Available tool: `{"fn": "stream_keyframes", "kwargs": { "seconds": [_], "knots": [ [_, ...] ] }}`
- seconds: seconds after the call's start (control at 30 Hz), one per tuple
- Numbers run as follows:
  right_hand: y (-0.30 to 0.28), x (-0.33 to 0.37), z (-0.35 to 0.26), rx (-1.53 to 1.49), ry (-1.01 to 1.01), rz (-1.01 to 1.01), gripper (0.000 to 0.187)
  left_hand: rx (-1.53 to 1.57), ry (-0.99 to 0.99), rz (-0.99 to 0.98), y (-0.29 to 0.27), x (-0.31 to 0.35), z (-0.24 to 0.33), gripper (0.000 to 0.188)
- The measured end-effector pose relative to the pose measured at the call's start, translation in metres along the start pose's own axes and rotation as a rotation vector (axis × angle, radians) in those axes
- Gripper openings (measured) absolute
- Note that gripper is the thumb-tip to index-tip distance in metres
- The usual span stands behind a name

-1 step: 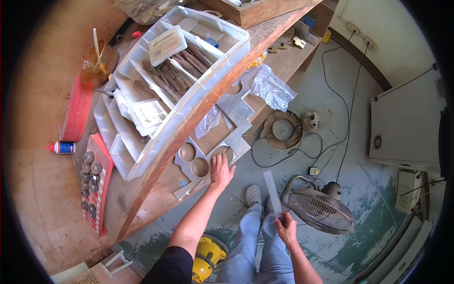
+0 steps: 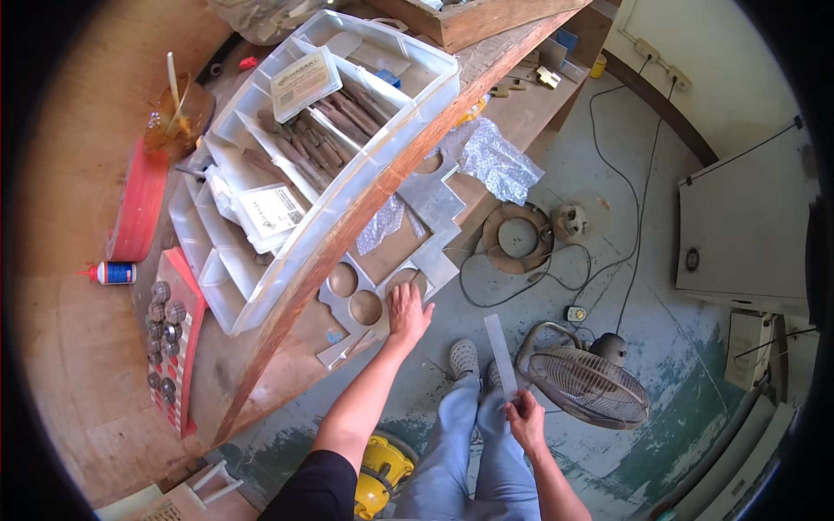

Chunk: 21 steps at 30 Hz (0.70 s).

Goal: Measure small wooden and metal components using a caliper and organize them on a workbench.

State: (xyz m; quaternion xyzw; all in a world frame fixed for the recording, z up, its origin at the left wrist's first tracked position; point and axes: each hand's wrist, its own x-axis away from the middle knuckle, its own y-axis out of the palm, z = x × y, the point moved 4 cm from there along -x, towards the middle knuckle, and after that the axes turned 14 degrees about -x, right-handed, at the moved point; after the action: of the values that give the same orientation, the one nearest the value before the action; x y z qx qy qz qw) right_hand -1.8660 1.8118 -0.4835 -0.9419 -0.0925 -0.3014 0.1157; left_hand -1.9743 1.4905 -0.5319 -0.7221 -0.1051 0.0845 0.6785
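My left hand [image 2: 408, 317] rests on a flat grey metal plate [image 2: 431, 214] with round and rectangular cut-outs. Its fingers are stretched out over one of the round holes and grip nothing. Out over the floor, in front of my legs, my right hand [image 2: 526, 420] pinches the near end of a long, thin, pale grey flat strip [image 2: 499, 352], perhaps a steel ruler. The strip points away from me and stands apart from the plate. A narrow metal piece [image 2: 340, 349] lies at the near end of the plate.
A clear compartment box [image 2: 261, 300] with brown rods stands on the raised wooden shelf [image 2: 334, 239]. Crumpled bubble wrap [image 2: 495, 165] lies beyond the plate. On the floor are a fan [image 2: 591, 386], a ring-shaped part [image 2: 493, 234], cables and a yellow machine [image 2: 375, 478].
The view has shifted very slightly. Both hands, the plate and the strip keep their places.
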Motion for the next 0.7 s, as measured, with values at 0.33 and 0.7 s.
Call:
{"fn": "stream_keyframes", "kwargs": {
  "seconds": [0.33, 0.7],
  "knots": [
    [0.005, -0.018, -0.005, 0.007, 0.033, 0.092, 0.026, 0.078, -0.009, -0.071, 0.029, 0.0, 0.011, 0.01],
    [0.012, -0.183, -0.1, 0.226, -0.305, -0.078, 0.024, 0.124, 0.053, -0.083, 0.017, 0.013, 0.018, 0.013]
  ]
}}
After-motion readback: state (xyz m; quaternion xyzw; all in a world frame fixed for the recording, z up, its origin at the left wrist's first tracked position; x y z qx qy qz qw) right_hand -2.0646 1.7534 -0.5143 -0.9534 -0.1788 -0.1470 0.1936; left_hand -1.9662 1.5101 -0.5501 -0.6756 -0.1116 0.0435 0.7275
